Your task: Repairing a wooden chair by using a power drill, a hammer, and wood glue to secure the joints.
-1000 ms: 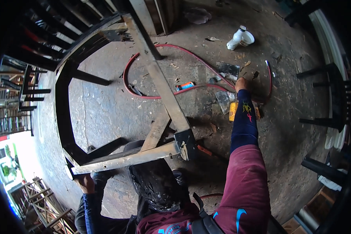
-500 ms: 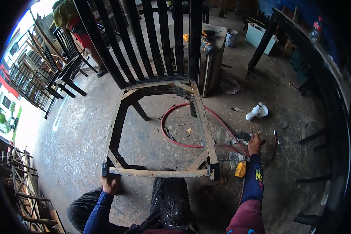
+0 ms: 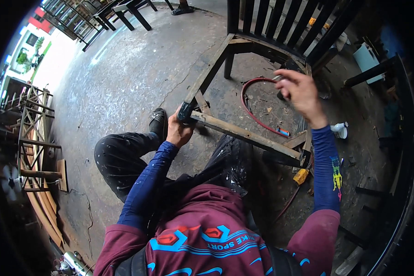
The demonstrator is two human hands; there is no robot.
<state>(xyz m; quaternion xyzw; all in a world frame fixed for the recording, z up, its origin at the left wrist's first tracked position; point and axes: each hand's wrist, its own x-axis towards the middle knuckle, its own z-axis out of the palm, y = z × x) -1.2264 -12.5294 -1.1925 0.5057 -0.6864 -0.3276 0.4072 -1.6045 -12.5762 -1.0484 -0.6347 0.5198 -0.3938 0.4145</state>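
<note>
The left hand [image 3: 178, 131] clutched the chair frame [image 3: 244, 133] at its near corner, steadying it on the floor [image 3: 124, 83]. The right hand [image 3: 301, 94] hovered raised, fingers pinched around 1 small object, unidentifiable.

Left hand [image 3: 178, 131] gripping chair frame [image 3: 244, 133] corner, right hand [image 3: 301, 94] raised, perhaps holding something

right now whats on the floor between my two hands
In the head view, between the left hand and right hand: the chair frame's open seat, showing bare concrete and a red hose loop.
</note>
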